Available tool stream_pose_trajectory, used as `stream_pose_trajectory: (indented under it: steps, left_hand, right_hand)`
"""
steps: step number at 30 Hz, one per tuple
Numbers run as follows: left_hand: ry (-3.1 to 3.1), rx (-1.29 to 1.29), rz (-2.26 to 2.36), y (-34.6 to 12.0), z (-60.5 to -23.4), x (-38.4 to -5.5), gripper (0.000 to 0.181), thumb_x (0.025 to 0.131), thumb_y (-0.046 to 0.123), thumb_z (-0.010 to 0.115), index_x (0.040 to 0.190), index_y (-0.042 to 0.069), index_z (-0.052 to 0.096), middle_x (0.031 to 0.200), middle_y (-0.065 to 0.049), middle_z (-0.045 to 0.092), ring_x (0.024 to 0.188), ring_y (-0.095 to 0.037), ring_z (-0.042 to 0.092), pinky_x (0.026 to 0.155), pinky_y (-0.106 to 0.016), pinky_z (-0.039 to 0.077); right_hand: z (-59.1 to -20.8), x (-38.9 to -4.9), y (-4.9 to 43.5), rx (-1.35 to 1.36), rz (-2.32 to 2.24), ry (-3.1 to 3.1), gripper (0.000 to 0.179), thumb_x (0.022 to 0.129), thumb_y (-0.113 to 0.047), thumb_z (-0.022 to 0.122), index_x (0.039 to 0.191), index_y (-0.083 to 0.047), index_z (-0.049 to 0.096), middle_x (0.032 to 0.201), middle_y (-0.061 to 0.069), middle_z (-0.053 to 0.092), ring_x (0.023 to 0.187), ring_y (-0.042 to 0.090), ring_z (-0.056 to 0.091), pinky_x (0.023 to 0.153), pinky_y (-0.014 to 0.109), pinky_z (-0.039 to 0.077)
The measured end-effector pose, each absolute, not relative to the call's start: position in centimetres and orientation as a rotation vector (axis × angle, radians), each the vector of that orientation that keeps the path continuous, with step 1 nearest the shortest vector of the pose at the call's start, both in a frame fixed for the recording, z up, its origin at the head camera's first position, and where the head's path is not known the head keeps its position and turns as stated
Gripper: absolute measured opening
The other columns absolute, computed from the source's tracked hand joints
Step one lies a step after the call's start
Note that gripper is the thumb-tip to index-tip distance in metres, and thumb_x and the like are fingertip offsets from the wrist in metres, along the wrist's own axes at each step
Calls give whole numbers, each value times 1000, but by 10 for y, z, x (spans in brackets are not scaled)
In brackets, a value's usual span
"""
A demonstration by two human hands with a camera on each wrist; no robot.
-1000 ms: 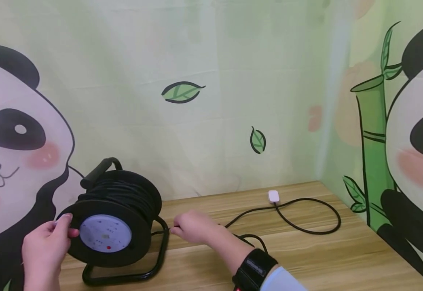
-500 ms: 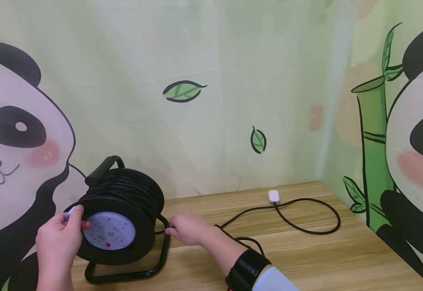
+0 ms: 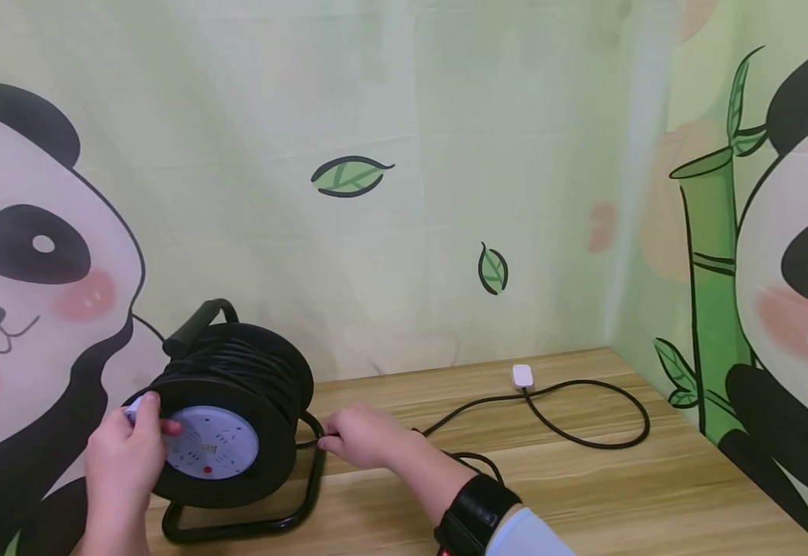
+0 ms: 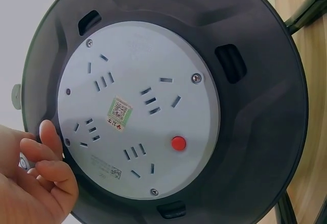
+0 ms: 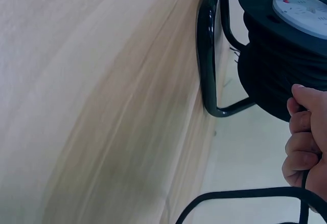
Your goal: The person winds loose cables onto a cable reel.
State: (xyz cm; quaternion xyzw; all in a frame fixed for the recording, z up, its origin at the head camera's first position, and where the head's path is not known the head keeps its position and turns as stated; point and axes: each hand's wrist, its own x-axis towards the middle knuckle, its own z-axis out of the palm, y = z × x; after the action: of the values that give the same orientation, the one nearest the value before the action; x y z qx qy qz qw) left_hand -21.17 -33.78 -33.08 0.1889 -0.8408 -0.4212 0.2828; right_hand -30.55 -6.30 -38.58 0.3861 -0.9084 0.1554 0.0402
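Note:
A black cable reel (image 3: 237, 347) with a round white socket panel (image 3: 219, 444) stands at the left on a tubular black frame (image 3: 251, 529). My left hand (image 3: 122, 459) is at the panel's left side, fingers and thumb curled round a small pale crank knob (image 4: 23, 161) on the disc's edge. Most of that knob is hidden by the fingers. Just right of the reel, my right hand (image 3: 362, 436) grips the black cable (image 5: 304, 179) in a fist. From the fist the cable runs to the drum one way and hangs in a loop the other way.
The cable's loose end lies in a loop (image 3: 612, 445) at the right of the wooden table (image 3: 585, 494), with a white plug (image 3: 523, 376) near the back edge. Behind is a wall hanging (image 3: 404, 301) printed with pandas. The reel's carrying handle (image 3: 191, 328) sticks up.
My left hand has moved right with the knob, mostly in the first half second, and the reel has shifted slightly right. The right hand keeps its grip close to the frame.

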Motion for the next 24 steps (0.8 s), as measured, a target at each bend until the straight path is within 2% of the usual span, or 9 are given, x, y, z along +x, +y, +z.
stream_pose_trajectory:
  steps: [4,10,19,24]
  left_hand:
    - [-2253,508,-1110,-337,-332,-212,61,98,54,31,96,1,60,70,-7,66,69,-24,50,60,-36,35]
    - [-2261,524,-1102,-340,-330,-213,61,98,54,31,97,1,61,73,-4,69,73,-25,50,63,-37,35]
    - [-2275,574,-1120,-346,-330,-212,66,96,60,31,102,2,60,75,-5,68,67,-25,47,56,-37,33]
    - [-2260,573,-1136,-349,-333,-212,66,95,60,32,100,2,63,71,-5,67,60,-23,49,52,-37,33]
  right_hand:
    - [-383,-307,-51,1192,518,-2804,45,97,-38,55,59,-18,43,52,-9,38,44,5,37,43,22,32]
    - [-376,-314,-20,1185,629,-2859,42,96,-34,58,60,-17,44,52,-9,37,45,5,36,44,22,33]
    - [-360,-333,52,984,645,-2932,43,92,-33,63,58,-17,43,51,-9,36,44,6,35,45,24,32]
    - [-355,-341,100,892,567,-2938,44,91,-30,64,56,-18,39,50,-8,32,44,7,31,46,26,30]
